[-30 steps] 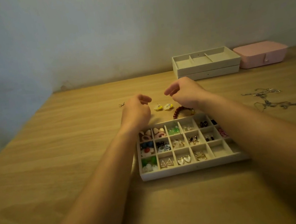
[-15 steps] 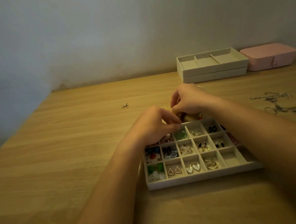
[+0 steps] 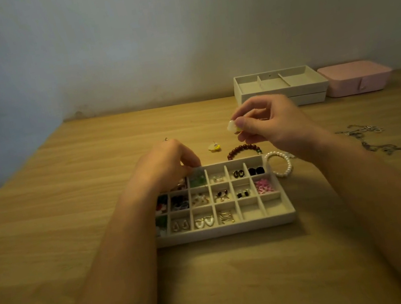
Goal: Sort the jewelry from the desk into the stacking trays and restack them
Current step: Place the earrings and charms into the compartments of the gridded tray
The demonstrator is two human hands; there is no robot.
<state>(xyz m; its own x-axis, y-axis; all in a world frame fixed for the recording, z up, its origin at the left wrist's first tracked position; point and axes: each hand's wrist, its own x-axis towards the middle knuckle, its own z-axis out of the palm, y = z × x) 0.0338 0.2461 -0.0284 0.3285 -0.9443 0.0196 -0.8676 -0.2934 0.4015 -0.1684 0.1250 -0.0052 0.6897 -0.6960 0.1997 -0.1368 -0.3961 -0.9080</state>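
A cream tray point(image 3: 228, 229) of many small compartments lies on the desk, most holding earring pairs. My right hand point(image 3: 272, 124) is raised behind the tray and pinches a pale yellow-white earring point(image 3: 233, 127) between thumb and fingers. Its twin, the other yellow earring point(image 3: 214, 146), lies on the desk behind the tray. My left hand point(image 3: 167, 163) rests with curled fingers on the tray's far left corner; whether it holds anything is hidden. A dark red bead bracelet point(image 3: 243, 149) and a white pearl bracelet point(image 3: 283, 165) lie beside the tray's far right corner.
Two stacked cream trays point(image 3: 281, 87) stand at the back right, next to a pink box point(image 3: 355, 77). Tangled silver chains point(image 3: 370, 139) lie on the right of the desk. A tiny metal piece point(image 3: 166, 139) sits behind my left hand. A wall bounds the desk's far edge.
My right hand has lifted away from the tray's far edge with one yellow earring pinched in it. My left hand slid left along the tray's far edge, and the view shifted slightly.
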